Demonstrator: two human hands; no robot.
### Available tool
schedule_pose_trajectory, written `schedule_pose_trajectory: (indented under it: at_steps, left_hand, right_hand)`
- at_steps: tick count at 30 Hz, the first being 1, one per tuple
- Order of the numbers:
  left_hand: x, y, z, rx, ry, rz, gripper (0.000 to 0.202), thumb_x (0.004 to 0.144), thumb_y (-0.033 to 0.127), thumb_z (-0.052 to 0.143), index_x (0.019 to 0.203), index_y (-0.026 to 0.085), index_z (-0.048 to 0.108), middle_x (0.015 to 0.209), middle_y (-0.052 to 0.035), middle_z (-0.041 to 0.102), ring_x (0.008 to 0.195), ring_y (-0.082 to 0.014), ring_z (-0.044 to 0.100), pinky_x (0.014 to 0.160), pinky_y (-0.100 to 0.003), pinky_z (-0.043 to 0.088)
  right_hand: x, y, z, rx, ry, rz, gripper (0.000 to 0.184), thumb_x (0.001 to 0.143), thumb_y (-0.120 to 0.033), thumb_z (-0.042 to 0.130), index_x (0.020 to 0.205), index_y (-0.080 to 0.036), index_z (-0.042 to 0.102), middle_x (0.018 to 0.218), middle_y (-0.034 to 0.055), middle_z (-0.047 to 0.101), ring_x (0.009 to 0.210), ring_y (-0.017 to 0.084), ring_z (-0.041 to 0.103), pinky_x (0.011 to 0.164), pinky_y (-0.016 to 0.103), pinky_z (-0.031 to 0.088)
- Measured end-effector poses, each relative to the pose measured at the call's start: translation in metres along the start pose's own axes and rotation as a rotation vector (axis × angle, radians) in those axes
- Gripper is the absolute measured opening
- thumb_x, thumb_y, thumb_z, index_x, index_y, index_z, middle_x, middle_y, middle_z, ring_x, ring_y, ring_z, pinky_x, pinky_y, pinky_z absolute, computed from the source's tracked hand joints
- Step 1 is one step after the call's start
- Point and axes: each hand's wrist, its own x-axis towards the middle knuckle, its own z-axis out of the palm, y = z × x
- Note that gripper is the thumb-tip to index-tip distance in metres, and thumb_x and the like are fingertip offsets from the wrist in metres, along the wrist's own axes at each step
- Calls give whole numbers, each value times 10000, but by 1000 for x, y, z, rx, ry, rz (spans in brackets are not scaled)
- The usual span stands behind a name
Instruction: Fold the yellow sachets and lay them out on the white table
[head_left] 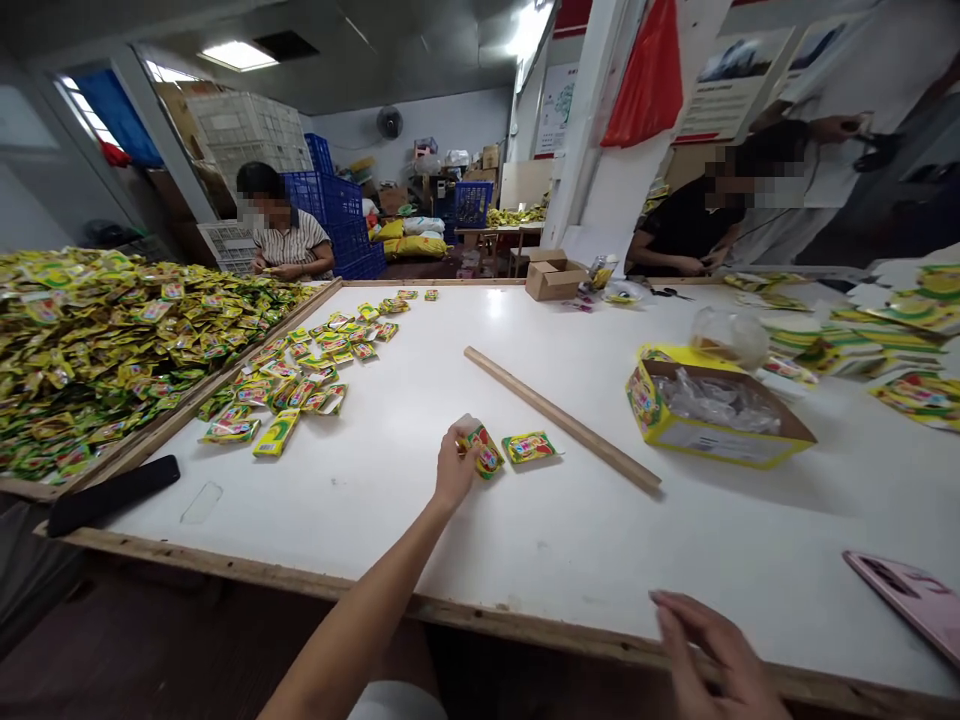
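My left hand is closed on a small yellow and green packet with red pictures, its near end by the white table. Just to the right of it lies a second packet, flat on the surface. My right hand is over the near edge of the table, thumb and fingers apart, with nothing seen between them. Part of that hand is cut off by the bottom of the view. Several loose packets are spread to the left of my left hand.
A wooden strip lies across the table. Right of it stands an open yellow box of clear plastic bags. A pink phone and a black phone-like object lie near the edges. A packet heap fills the left; two people sit beyond.
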Motion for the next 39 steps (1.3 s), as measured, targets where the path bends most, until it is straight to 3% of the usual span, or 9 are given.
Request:
schedule_pose_trajectory:
  at_steps: [3,7,11,17,21,24,27,33,39]
  left_hand:
    - [-32,8,-17,-104,-116,68,123,851,170,500,962,216,472,947,-23,606,844,-169,630,732,-276,500]
    - [-78,11,-35,-328,-344,108,307,863,194,538,1125,242,386,914,-19,618,834,-162,621,742,-275,488]
    - [-105,0,-41,-379,-342,31,303,870,222,550,1137,233,405,906,-22,620,836,-165,607,765,-292,476]
    - [-110,-7,-35,-338,-346,7,149,862,250,558,984,181,607,924,-51,651,883,-202,608,804,-309,479]
    - [-107,-2,-30,-338,-319,78,135,867,198,524,940,189,638,1051,-69,637,1003,-222,592,908,-343,463]
    - [-109,1,-28,-393,-321,106,185,892,175,479,1049,213,570,1124,-73,623,1042,-210,593,940,-360,462]
    - [-113,2,-27,-429,-285,96,245,903,190,483,1145,223,490,1130,-77,628,1021,-200,614,917,-357,484]
    - [-122,11,-29,-288,-178,72,161,902,276,529,949,184,652,1022,-82,690,972,-216,634,867,-324,493]
    - [-121,15,-25,-312,-124,-27,157,863,285,581,948,180,662,907,-57,707,838,-195,642,764,-290,498]
  right_hand:
    - [-2,-24,44,143,-144,-9,282,874,-479,546,968,-231,642,1026,77,637,921,263,601,834,369,478]
    - [-6,-42,94,347,-328,37,293,891,-418,545,1103,-221,591,1159,91,606,945,238,623,825,353,523]
    - [-13,-43,123,522,-467,129,291,894,-410,557,1107,-213,552,1075,86,640,937,227,639,766,314,553]
    - [-3,-36,126,465,-587,157,334,889,-487,545,1011,-191,639,989,90,669,844,236,647,664,288,545]
    - [9,-35,129,464,-552,74,315,893,-480,548,891,-187,666,966,94,671,910,250,627,781,327,526]
    - [9,-34,133,529,-476,117,286,876,-458,590,990,-197,613,954,77,665,899,235,635,781,326,534]
    - [4,-36,131,529,-469,97,254,882,-417,600,1026,-208,614,988,71,660,923,226,630,806,326,525]
    - [-1,-49,122,492,-515,-17,222,922,-394,552,924,-214,681,1013,80,651,998,242,592,865,353,489]
    - [1,-56,123,448,-477,32,263,889,-443,583,925,-193,653,906,72,659,823,223,617,737,310,505]
